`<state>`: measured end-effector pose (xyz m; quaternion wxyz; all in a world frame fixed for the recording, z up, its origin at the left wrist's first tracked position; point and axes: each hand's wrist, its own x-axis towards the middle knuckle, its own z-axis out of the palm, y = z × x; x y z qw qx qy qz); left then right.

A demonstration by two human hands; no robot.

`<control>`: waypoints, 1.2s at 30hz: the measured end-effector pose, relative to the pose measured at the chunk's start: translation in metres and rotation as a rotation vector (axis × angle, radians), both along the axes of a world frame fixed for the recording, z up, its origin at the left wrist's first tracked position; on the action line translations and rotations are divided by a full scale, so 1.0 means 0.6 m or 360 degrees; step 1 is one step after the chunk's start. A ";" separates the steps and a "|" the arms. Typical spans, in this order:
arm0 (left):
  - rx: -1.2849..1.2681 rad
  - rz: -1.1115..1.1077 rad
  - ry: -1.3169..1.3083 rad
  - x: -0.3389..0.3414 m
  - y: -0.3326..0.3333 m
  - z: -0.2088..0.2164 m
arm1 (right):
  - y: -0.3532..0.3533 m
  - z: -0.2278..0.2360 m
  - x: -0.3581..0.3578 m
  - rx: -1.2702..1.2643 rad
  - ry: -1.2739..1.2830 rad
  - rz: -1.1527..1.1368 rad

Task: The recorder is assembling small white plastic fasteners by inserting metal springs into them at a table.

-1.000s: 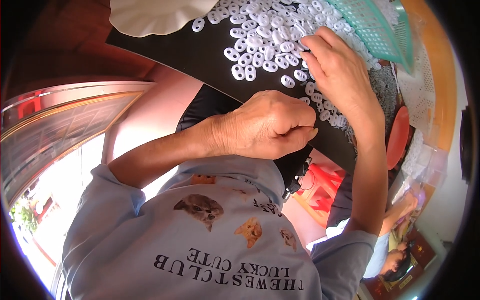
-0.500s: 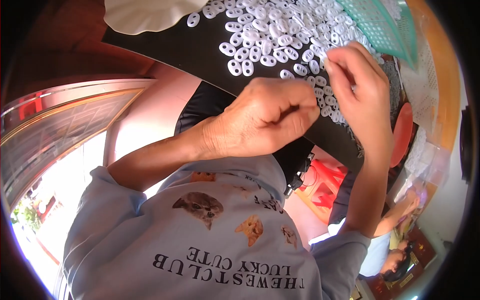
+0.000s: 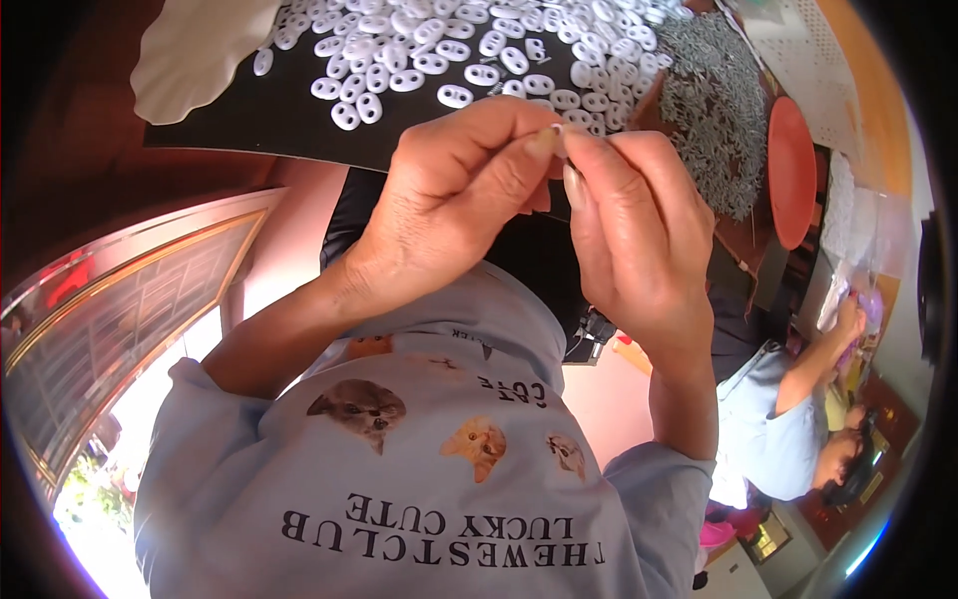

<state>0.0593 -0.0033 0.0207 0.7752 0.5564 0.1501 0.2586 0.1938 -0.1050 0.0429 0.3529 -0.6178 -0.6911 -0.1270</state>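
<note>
Near: light-blue shirt (image 3: 419, 479) with cat prints. Above it, left hand (image 3: 449, 210) and right hand (image 3: 639, 240) meet fingertip to fingertip, pinching a tiny part (image 3: 559, 132), mostly hidden by the fingers. Beyond: black board (image 3: 249, 120) covered in white oval pieces (image 3: 439, 50), grey metal bits (image 3: 714, 110) far right, red disc (image 3: 793, 170). Another person (image 3: 788, 419) at right.

White oval pieces (image 3: 454, 96), black board (image 3: 259, 115)
</note>
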 end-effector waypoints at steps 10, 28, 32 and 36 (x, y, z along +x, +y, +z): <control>-0.0017 -0.0516 0.0188 0.004 -0.021 0.004 | -0.054 0.013 0.017 -0.0323 0.0776 0.0094; -0.0074 -0.0623 0.0316 0.015 -0.044 0.005 | -0.096 0.014 0.029 -0.0566 0.0694 0.0028; 0.0480 -0.0545 0.0174 0.030 -0.043 0.010 | -0.104 0.019 0.029 -0.0630 0.0751 0.0030; 0.0709 -0.0485 0.0070 0.043 -0.040 0.011 | -0.109 0.029 0.049 -0.0712 0.0882 -0.0013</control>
